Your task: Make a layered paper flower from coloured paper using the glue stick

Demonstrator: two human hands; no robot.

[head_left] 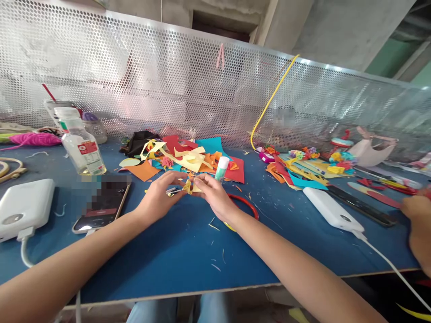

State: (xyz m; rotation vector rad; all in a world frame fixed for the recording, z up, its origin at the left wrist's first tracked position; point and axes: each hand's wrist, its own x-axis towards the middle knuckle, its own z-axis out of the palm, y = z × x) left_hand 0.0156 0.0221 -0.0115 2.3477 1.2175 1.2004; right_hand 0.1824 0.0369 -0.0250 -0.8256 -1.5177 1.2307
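A small yellow paper piece (188, 186) is in the air above the blue surface (182, 262), between the two hands of the person, and the grip of both is narrow: the left hand (159, 196) and the right hand (217, 196) each pinch it with the fingertips. Just behind the right hand stands a white and green glue stick (221, 168), and beyond them lies a heap of coloured paper scraps (191, 159). Farther to the left are a smartphone (107, 204) and a clear bottle (83, 150), while on the right a white power bank (332, 208) lies near another person's hand (417, 215).
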